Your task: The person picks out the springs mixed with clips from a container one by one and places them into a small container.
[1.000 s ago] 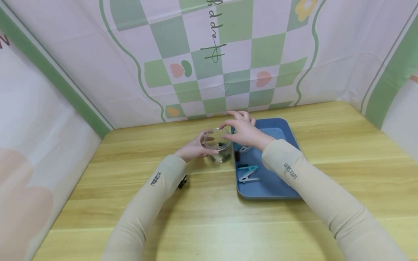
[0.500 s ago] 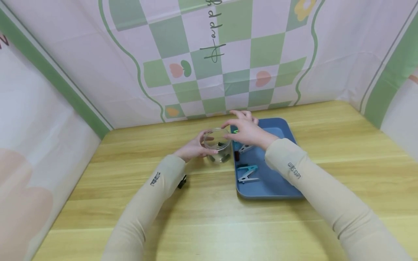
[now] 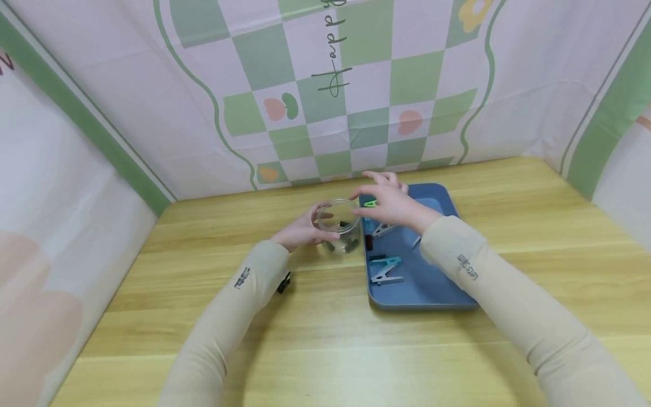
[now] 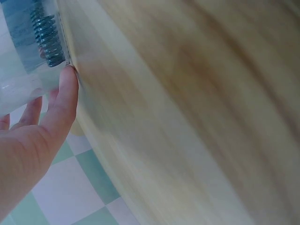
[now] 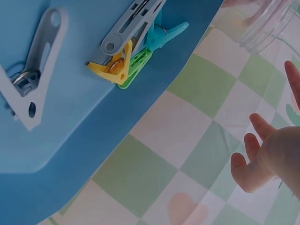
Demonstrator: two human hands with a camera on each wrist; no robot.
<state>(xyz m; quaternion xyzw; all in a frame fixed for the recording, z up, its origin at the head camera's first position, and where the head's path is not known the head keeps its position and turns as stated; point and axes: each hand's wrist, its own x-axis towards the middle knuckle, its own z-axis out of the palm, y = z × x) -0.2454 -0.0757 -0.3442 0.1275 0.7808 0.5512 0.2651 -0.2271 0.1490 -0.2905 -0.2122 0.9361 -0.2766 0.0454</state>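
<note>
My left hand (image 3: 299,230) holds a clear jar (image 3: 348,243) upright on the table, thumb and fingers around its side. Inside the jar are several dark pieces; the left wrist view shows one as a dark green coil (image 4: 47,37) against the wall. My right hand (image 3: 389,204) hovers between the jar's rim and the back left of the blue tray (image 3: 427,291). Its fingers are loosely spread with nothing between them. Several clothespins lie in the tray, among them a teal and grey one (image 3: 387,271), a yellow one (image 5: 112,69) and a green one (image 5: 135,69).
Beside the left sleeve a black clip (image 3: 284,284) lies on the wooden table (image 3: 325,339). Along the tray's left wall is a small dark red piece (image 3: 369,242). A checkered cloth (image 3: 366,130) hangs behind the table.
My right hand has drifted right from the jar's mouth, farther over the tray, uncovering a green clothespin. The left hand and the jar have stayed in place.
</note>
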